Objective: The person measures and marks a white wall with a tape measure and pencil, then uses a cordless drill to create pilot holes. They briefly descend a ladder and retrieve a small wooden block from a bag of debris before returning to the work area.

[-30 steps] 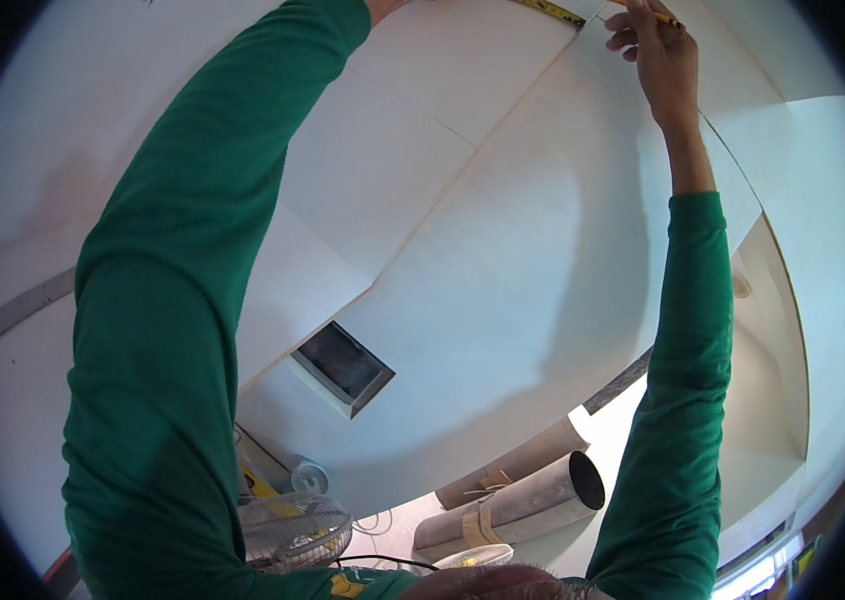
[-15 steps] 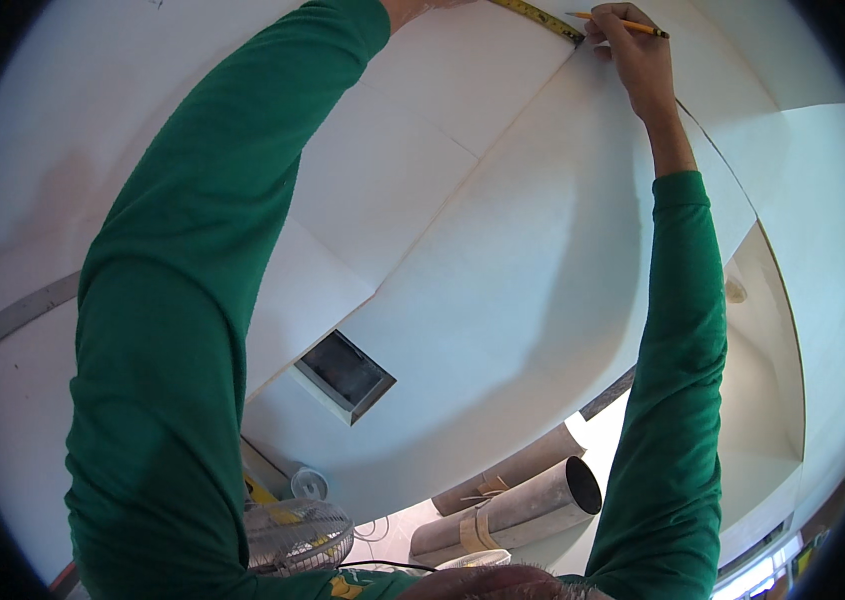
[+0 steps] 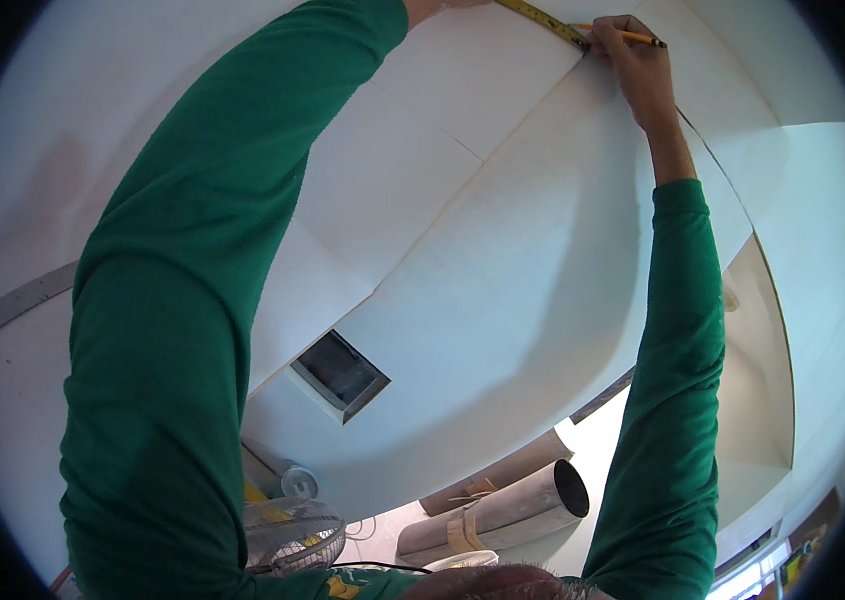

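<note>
My R hand, pinching pencil, has closed in on tape measure, so tip's now by its end; L hand mostly cropped, can't tell grip.

- Tape measure: yellow blade with dark markings, extended; runs diagonally down-right from the upper picture edge, its visible end near the right hand.
- Pencil: slim, orange-yellow, dark-ended; gripped near-horizontal in right hand, point leftward beside the blade; contact unclear.
</note>
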Available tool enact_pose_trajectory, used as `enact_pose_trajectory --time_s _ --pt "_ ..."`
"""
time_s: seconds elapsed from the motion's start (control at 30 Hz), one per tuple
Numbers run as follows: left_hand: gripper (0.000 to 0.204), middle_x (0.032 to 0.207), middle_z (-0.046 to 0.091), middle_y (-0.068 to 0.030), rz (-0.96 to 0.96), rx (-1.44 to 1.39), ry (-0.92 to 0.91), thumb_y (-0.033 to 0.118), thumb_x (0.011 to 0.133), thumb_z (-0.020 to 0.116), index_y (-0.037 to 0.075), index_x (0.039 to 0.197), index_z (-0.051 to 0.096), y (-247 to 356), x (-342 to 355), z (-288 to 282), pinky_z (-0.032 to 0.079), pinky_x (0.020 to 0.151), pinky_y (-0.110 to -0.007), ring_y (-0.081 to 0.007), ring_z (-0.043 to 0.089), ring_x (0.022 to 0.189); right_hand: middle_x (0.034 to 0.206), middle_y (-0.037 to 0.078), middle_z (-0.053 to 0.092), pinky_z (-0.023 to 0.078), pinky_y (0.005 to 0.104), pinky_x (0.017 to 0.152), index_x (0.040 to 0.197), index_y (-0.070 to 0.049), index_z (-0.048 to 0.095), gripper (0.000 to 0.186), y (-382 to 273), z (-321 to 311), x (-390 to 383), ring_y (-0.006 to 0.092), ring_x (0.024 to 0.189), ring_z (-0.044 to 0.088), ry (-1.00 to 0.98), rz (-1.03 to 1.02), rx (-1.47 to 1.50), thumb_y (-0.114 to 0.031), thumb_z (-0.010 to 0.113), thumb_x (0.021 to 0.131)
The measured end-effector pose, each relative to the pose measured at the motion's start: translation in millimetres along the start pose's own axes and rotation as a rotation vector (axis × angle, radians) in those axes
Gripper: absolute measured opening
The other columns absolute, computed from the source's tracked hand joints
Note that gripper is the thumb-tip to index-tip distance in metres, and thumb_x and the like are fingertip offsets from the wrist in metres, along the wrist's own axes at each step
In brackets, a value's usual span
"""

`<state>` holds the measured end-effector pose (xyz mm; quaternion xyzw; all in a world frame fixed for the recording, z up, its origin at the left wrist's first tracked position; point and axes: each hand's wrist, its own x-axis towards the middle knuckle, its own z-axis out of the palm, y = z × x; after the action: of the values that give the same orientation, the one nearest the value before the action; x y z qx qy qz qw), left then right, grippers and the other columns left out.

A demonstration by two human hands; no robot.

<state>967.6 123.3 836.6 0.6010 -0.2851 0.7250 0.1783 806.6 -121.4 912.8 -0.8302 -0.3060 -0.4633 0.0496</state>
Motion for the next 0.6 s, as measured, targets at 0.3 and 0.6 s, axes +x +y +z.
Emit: enact_pose_trajectory --time_s 0.3,0.6 --pt "0.021 0.097 0.081 -0.0145 0.009 0.020 0.017 0.024 0.095 0.068 0.012 0.095 0.085 -1.0 4.2 8.1 0.061 0.080 -0.048 -0.0335 0.078 0.093 0.090 0.004 0.075 0.052 0.0275 0.074 0.109 0.000 0.080 0.035 -2.7 6.4 -3.1 0.0107 0.083 0.065 0.067 -0.040 -0.022 -0.032 0.071 0.100" --pt "0.020 0.099 0.082 -0.0139 -0.019 0.002 -0.027 0.023 0.096 0.069 0.011 0.098 0.086 0.7 0.0 3.0 0.062 0.080 -0.047 -0.0317 0.079 0.094 0.105 0.007 0.079 0.057 0.0287 0.092 0.117 -0.001 0.076 0.030 -0.6 5.5 -2.9 0.0119 0.094 0.070 0.020 0.012 -0.008 -0.029 0.072 0.106"
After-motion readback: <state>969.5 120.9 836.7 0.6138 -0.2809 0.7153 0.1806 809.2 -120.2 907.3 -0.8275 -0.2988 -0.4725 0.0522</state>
